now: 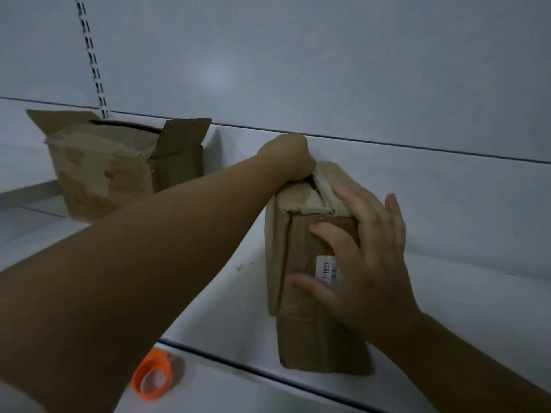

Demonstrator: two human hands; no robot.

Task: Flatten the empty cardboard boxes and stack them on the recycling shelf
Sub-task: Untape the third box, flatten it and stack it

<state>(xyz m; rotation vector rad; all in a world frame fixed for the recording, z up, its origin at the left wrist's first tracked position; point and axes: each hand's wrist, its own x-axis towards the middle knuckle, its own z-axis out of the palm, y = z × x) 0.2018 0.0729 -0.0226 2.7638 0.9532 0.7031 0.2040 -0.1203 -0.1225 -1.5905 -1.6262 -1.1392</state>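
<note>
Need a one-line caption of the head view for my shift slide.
Left hand grips the top far end of a still-closed cardboard box on the white shelf; right hand braces its near side.

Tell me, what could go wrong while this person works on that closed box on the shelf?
The left hand digs into the torn top seam of the closed box; a rough cardboard edge might scrape the fingers. The right hand only presses flat on the side, so the tall box, standing near the front of the shelf, could tip or slide off. The orange tape roll near the edge might get knocked down.
</note>
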